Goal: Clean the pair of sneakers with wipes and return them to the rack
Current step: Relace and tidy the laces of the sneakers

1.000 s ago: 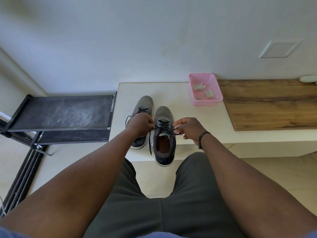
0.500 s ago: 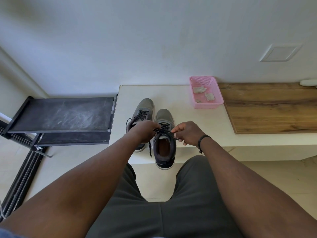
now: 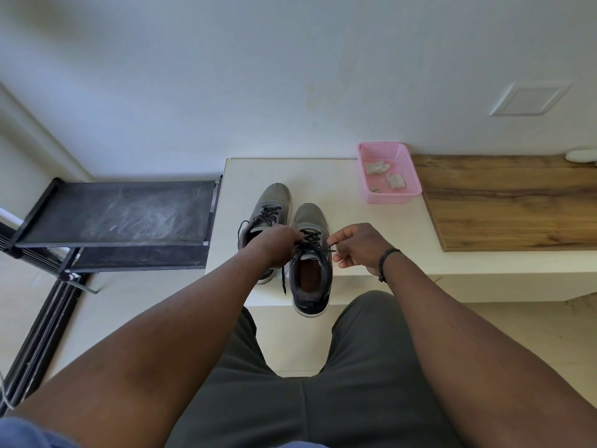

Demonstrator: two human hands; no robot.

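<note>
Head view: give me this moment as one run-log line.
phase: lacing | left hand: on laces | right hand: pinches lace end | right sneaker: on bench | rack: no shoes

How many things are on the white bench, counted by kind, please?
Sneakers: 2, the left sneaker and the right sneaker
Pink basket: 1
Crumpled wipes in the basket: 2 clear ones, and, plus a small scrap I cannot identify
Wooden board: 1
Total: 6
</note>
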